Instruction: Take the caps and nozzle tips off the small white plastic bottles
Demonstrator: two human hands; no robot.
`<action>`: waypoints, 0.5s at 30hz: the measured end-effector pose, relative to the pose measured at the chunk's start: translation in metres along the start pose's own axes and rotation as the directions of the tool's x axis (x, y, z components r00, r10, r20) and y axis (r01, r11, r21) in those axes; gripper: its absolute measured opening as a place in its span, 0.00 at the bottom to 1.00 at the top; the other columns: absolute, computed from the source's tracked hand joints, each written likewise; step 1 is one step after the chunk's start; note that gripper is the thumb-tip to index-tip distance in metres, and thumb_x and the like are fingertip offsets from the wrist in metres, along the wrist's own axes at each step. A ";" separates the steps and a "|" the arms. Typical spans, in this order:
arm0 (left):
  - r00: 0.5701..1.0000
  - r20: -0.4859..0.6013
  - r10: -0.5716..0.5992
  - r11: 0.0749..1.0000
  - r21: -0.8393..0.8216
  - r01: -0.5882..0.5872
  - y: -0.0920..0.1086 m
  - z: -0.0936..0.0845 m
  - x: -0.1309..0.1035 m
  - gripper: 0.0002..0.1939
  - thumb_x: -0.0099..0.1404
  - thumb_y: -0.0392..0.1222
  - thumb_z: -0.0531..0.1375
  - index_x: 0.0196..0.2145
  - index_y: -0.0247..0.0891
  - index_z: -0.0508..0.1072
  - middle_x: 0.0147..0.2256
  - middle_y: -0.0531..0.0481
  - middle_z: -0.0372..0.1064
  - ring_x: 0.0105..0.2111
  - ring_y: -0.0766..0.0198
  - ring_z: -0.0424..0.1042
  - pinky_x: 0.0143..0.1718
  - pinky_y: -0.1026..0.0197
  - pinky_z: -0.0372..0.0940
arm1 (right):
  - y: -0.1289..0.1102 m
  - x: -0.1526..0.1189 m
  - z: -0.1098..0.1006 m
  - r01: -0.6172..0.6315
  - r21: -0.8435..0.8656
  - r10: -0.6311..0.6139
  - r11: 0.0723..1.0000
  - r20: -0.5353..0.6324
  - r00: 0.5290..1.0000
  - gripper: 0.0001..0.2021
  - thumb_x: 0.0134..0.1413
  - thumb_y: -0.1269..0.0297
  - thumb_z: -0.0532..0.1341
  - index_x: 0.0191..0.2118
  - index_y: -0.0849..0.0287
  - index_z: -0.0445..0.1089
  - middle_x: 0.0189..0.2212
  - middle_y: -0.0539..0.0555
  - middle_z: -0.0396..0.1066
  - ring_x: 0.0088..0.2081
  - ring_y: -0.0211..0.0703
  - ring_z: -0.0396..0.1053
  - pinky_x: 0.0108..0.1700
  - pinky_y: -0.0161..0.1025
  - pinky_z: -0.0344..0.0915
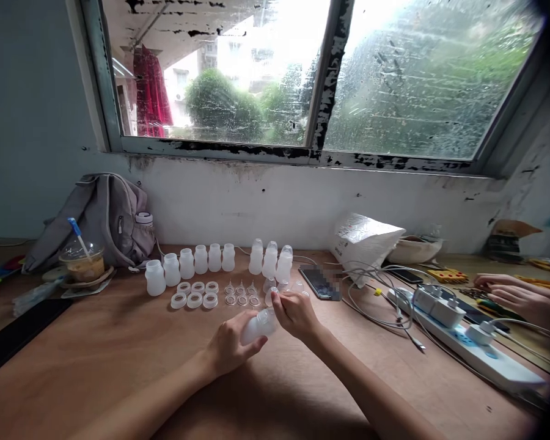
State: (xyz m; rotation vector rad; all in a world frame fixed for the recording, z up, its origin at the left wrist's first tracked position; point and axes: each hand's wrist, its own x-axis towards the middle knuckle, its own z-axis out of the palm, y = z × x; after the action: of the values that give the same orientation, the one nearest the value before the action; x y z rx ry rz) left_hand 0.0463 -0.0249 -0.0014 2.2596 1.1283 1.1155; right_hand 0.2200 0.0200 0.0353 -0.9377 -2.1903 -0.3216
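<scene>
A person's left hand (229, 347) clamps its grip around a tilted translucent baby bottle (253, 330) above a wooden table (114, 366) by a rain-streaked window (252, 79). The right hand (297, 313) brings its fingertips together just beside the bottle's neck; whether they pinch a part cannot be told. At far left stand six open bottles (186, 264) in a row, with six white rings (194, 300) nearer and small clear nipples (241, 290) to their right. Three capped bottles (270, 261) stand beyond the hands. At right, a smartphone (319, 282) lies near tangled cables (371, 302) and a power strip (467, 342).
</scene>
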 end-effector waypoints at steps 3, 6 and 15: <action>0.998 -0.047 -0.044 0.998 -0.056 0.041 -0.003 -0.003 -0.002 0.17 0.58 0.47 0.52 0.44 0.38 0.63 0.37 0.49 0.67 0.34 0.62 0.67 0.36 0.63 0.61 | 0.013 0.003 -0.011 -0.019 0.004 0.020 1.000 -0.118 0.993 0.23 0.57 0.66 0.43 0.12 0.61 0.54 0.10 0.49 0.54 0.14 0.30 0.49 0.20 0.32 0.43; 0.988 -0.084 -0.127 0.986 -0.117 0.117 -0.006 -0.008 -0.005 0.15 0.60 0.47 0.49 0.41 0.36 0.64 0.33 0.49 0.68 0.32 0.63 0.66 0.34 0.63 0.60 | 0.031 0.008 -0.032 -0.199 -0.015 0.187 0.980 -0.278 0.942 0.26 0.57 0.61 0.42 0.10 0.60 0.50 0.09 0.48 0.49 0.13 0.30 0.45 0.20 0.32 0.43; 0.981 -0.062 -0.186 0.975 -0.136 0.176 -0.005 -0.010 -0.003 0.16 0.60 0.50 0.48 0.38 0.36 0.64 0.28 0.52 0.66 0.28 0.64 0.65 0.31 0.65 0.59 | 0.054 -0.006 -0.037 -0.432 -0.384 0.527 0.816 0.188 0.829 0.20 0.52 0.51 0.49 0.22 0.59 0.66 0.17 0.55 0.67 0.21 0.41 0.65 0.21 0.32 0.47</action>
State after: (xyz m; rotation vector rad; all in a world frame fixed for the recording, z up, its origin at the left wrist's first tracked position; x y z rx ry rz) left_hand 0.0349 -0.0247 0.0003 1.9880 1.2258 1.1714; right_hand 0.2809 0.0370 0.0545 -1.7904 -2.0796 -0.3184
